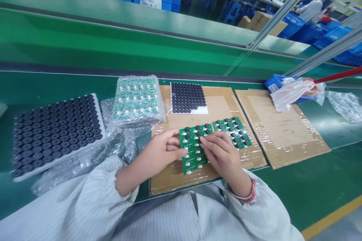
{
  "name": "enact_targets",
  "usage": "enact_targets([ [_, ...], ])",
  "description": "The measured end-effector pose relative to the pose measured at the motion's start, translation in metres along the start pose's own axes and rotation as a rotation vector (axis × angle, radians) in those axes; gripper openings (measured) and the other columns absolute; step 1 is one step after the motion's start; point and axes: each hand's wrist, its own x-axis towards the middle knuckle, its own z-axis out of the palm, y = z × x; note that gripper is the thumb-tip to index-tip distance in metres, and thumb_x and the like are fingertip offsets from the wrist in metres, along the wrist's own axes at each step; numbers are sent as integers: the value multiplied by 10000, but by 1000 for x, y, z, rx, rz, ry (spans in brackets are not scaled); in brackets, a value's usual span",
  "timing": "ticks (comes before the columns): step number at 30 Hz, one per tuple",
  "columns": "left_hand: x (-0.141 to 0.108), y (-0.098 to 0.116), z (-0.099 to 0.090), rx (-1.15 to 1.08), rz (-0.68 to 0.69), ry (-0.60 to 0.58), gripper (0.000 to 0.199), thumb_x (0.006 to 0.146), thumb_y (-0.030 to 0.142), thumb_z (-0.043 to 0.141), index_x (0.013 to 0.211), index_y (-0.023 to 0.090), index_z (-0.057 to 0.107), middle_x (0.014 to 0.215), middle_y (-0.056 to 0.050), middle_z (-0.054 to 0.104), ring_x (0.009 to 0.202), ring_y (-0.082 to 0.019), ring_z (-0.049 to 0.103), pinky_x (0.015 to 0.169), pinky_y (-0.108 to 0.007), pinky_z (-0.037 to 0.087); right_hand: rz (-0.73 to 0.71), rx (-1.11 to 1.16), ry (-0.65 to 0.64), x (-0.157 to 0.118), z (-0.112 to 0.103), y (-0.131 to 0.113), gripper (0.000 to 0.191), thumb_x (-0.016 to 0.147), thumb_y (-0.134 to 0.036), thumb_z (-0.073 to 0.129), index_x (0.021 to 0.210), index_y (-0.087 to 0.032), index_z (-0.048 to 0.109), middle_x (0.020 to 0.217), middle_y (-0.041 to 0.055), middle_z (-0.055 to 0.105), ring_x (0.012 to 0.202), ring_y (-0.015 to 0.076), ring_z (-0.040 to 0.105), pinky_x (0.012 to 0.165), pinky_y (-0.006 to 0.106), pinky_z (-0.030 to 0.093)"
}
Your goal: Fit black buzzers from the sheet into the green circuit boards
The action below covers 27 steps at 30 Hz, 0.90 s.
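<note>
My left hand [162, 150] grips the left edge of a green circuit board panel [190, 156], thumb on top and fingers beneath. Black round buzzer-like parts with centre holes sit in the panel's upper rows; white connectors show in the lower rows. My right hand [223, 154] is closed over the panel's right side, its thumb and forefinger pinching a black round part [201, 139] at the board's surface. Just right of it lies a second green panel [232, 132] bearing black round parts. Beyond my hands a white foam sheet [201, 110] carries rows of the same parts.
Cardboard sheets [285, 131] cover the green bench. At left, a larger tray of black parts [56, 131] rests on bubble wrap [85, 165]. A wrapped stack of panels [137, 98] stands behind. A blue bin [275, 83] with plastic bags is at right; people work in the distance.
</note>
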Motion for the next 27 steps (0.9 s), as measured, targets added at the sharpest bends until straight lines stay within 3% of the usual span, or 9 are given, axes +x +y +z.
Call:
enact_targets([
  [9, -3, -1, 2, 4, 38, -43, 547, 703, 246, 713, 1209, 200, 509, 929, -27, 702, 778, -130, 661, 661, -210, 496, -37, -10, 58, 3, -5, -5, 312, 811, 8, 628, 1064, -173, 605, 887, 70, 634, 816, 221, 543, 696, 404, 506],
  [23, -5, -1, 1, 28, 45, -62, 527, 736, 281, 682, 1231, 228, 509, 909, -27, 704, 779, -147, 655, 684, -241, 499, -7, -187, -196, -3, -11, -11, 399, 861, 46, 430, 1217, -112, 516, 1063, 143, 531, 988, 289, 421, 820, 472, 437],
  [27, -3, 0, 0, 41, 31, -5, 511, 702, 258, 711, 1178, 203, 534, 814, -8, 698, 755, -149, 657, 677, -240, 508, 23, -211, -212, -5, -7, -13, 449, 854, 61, 340, 1240, -109, 497, 1043, 144, 498, 968, 282, 410, 814, 485, 421],
])
